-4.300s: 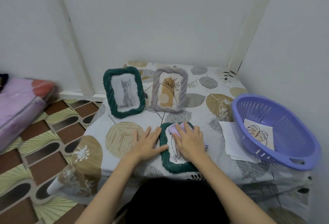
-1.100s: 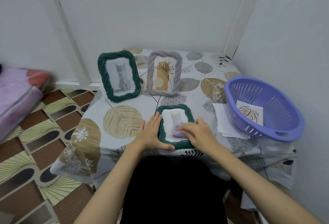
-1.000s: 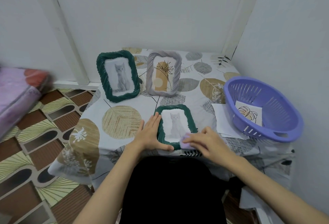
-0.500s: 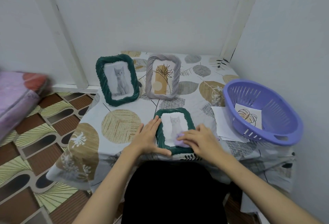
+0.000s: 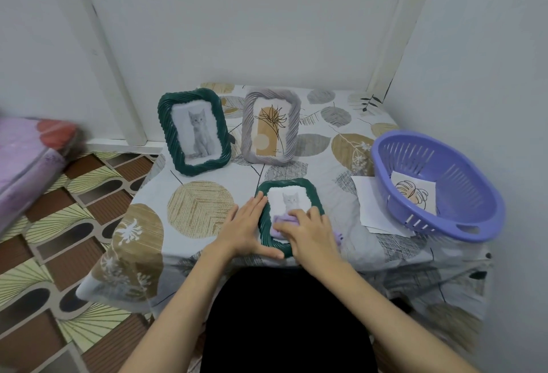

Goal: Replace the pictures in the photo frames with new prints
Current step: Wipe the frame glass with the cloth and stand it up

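Observation:
A small green frame [image 5: 308,189] with a grey kitten print lies flat near the table's front edge. My left hand [image 5: 244,229] rests flat against its left side, thumb along the bottom edge. My right hand [image 5: 308,233] presses a lilac cloth [image 5: 281,222] onto the lower part of the frame's glass. Behind stand a larger green frame [image 5: 194,132] with a kitten picture and a grey frame [image 5: 270,127] with a plant drawing. A line-drawing print [image 5: 415,195] lies in the purple basket [image 5: 462,215].
White sheets of paper [image 5: 370,206] lie on the leaf-patterned tablecloth [image 5: 201,209], partly under the basket at the right. Walls close in the back and right of the table. A pink mattress [image 5: 26,156] sits on the patterned floor at the left.
My right hand has slid the lilac cloth back and forth over the small frame's glass, from the bottom edge up onto the lower glass. My left hand has stayed against the frame.

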Motion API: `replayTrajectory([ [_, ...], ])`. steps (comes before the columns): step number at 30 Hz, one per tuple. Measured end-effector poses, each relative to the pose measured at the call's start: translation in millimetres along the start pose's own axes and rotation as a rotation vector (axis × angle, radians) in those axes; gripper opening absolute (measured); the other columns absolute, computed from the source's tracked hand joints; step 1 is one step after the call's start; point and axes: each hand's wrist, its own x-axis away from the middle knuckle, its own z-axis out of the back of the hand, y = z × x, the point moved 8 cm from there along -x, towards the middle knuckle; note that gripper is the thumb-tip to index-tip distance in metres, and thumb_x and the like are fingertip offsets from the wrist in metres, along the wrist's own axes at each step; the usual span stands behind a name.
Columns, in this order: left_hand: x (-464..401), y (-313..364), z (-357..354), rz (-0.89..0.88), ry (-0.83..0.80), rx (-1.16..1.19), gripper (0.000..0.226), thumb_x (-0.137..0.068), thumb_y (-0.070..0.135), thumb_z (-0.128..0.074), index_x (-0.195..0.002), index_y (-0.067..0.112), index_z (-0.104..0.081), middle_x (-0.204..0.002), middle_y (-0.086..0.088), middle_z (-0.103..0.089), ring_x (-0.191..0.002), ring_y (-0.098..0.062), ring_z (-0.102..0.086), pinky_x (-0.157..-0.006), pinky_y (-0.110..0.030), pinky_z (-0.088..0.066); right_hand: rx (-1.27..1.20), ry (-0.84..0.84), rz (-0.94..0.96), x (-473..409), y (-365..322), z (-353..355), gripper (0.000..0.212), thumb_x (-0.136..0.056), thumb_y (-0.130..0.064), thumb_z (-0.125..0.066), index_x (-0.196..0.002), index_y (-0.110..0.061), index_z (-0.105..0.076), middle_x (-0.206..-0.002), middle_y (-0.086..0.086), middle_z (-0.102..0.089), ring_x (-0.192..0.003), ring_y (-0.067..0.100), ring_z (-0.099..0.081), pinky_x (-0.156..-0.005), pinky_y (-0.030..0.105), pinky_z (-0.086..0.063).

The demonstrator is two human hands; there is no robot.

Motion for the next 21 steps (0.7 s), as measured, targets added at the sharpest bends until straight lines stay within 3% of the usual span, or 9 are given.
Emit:
replayTrajectory([
  [3, 0.3, 0.3, -0.3, -0.004, -0.021, 0.022, 0.159, -0.013, 0.101, -0.022, -0.148, 0.021, 0.004, -0.156, 0.010, 0.010, -0.144, -0.006, 0.005, -0.117, -0.039, 0.005, -0.046, 0.009, 0.089, 18.7, -0.6, 6.2, 0.027, -0.075, -0.034, -0.042, -0.085, -0.040, -0.066, -0.097, -0.009, -0.067, -0.074, 0.017, -0.032, -0.052, 0.030, -0.042],
  [5, 0.2, 1.9, -0.2, -0.005, -0.044, 0.031, 0.159, -0.015, 0.098, -0.036, -0.148, 0.021, 0.004, -0.157, 0.010, 0.010, -0.144, -0.006, 0.005, -0.118, -0.039, 0.005, -0.063, 0.011, 0.138, 30.4, 15.4, 14.7, 0.026, -0.078, -0.032, -0.044, -0.087, -0.040, -0.067, -0.098, -0.012, -0.068, -0.074, 0.016, -0.033, -0.052, 0.030, -0.043],
  [8, 1.8, 3.5, 1.4, 0.001, -0.052, 0.019, 0.141, -0.041, 0.082, -0.062, -0.148, 0.019, 0.005, -0.157, 0.008, 0.010, -0.144, -0.007, 0.006, -0.118, -0.040, 0.006, -0.019, -0.002, 0.093, 16.4, 43.1, 15.2, 0.020, -0.075, -0.030, -0.057, -0.084, -0.040, -0.071, -0.092, -0.012, -0.071, -0.069, 0.017, -0.044, -0.051, 0.025, -0.033],
  [10, 1.9, 3.6, 1.7, 0.007, -0.057, 0.021, 0.135, -0.050, 0.075, -0.068, -0.148, 0.018, 0.005, -0.157, 0.008, 0.010, -0.144, -0.008, 0.006, -0.118, -0.042, 0.006, 0.029, -0.051, -0.010, -11.2, 58.8, 1.1, 0.021, -0.072, -0.024, -0.068, -0.087, -0.039, -0.071, -0.093, -0.010, -0.072, -0.067, 0.021, -0.049, -0.055, 0.026, -0.028],
  [11, 2.0, 3.4, 1.1, 0.010, -0.065, 0.021, 0.137, -0.046, 0.079, -0.064, -0.148, 0.019, 0.005, -0.157, 0.008, 0.010, -0.144, -0.007, 0.007, -0.118, -0.042, 0.005, 0.030, -0.111, -0.076, -25.5, 64.2, -9.8, 0.026, -0.077, -0.020, -0.069, -0.095, -0.039, -0.070, -0.101, -0.010, -0.070, -0.073, 0.022, -0.048, -0.059, 0.028, -0.028],
  [13, 0.9, 2.2, 0.4, 0.019, -0.069, 0.020, 0.143, -0.034, 0.086, -0.050, -0.148, 0.019, 0.005, -0.157, 0.009, 0.010, -0.144, -0.007, 0.007, -0.118, -0.042, 0.005, -0.036, -0.216, -0.192, -49.5, 62.9, -28.2, 0.029, -0.092, -0.024, -0.052, -0.117, -0.038, -0.059, -0.121, -0.008, -0.061, -0.091, 0.023, -0.042, -0.069, 0.032, -0.029],
  [16, 0.3, 1.4, 0.1, 0.014, -0.053, 0.021, 0.145, -0.029, 0.087, -0.043, -0.148, 0.020, 0.006, -0.157, 0.009, 0.010, -0.144, -0.006, 0.007, -0.118, -0.041, 0.005, -0.081, -0.287, -0.218, -54.7, 32.9, -32.1, 0.037, -0.099, -0.033, -0.031, -0.134, -0.031, -0.042, -0.130, -0.002, -0.052, -0.102, 0.024, -0.038, -0.082, 0.035, -0.033],
  [18, 0.0, 0.4, -1.9, 0.006, -0.058, 0.025, 0.156, -0.020, 0.094, -0.041, -0.148, 0.019, 0.007, -0.156, 0.009, 0.010, -0.144, -0.006, 0.007, -0.118, -0.040, 0.006, -0.145, -0.299, -0.182, -36.1, 14.5, -22.8, 0.042, -0.099, -0.030, -0.027, -0.140, -0.023, -0.034, -0.130, 0.006, -0.049, -0.105, 0.028, -0.039, -0.087, 0.039, -0.035],
  [21, -1.0, -1.9, -3.0, 0.006, -0.044, 0.026, 0.162, -0.012, 0.101, -0.023, -0.148, 0.018, 0.007, -0.156, 0.008, 0.011, -0.144, -0.005, 0.007, -0.118, -0.039, 0.007, -0.145, -0.273, -0.126, 1.5, 16.8, -6.4, 0.048, -0.093, -0.035, -0.020, -0.133, -0.027, -0.045, -0.133, 0.004, -0.050, -0.092, 0.027, -0.041, -0.086, 0.039, -0.040],
])
